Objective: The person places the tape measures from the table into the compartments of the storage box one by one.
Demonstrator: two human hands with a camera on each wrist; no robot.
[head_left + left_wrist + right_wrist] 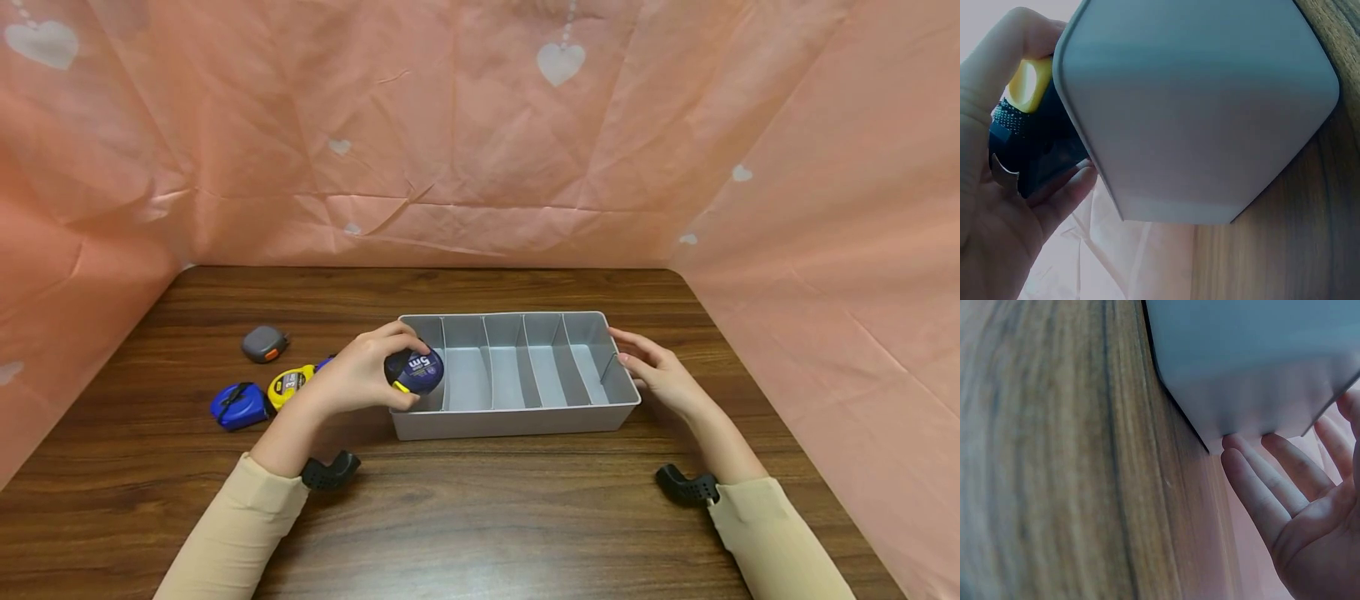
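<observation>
My left hand grips a dark blue and black tape measure marked 5m, thumb near its yellow button. It holds the tape measure over the leftmost compartment of a grey divided box. In the left wrist view, the box's end wall hides part of the tape measure. My right hand is at the box's right end, thumb at the rim. Fairly straight fingertips touch the outer wall in the right wrist view. The visible compartments hold nothing else.
Left of the box lie a blue tape measure, a yellow one and a dark grey one with an orange button. A further blue item is mostly hidden by the left hand. Pink cloth surrounds the wooden table.
</observation>
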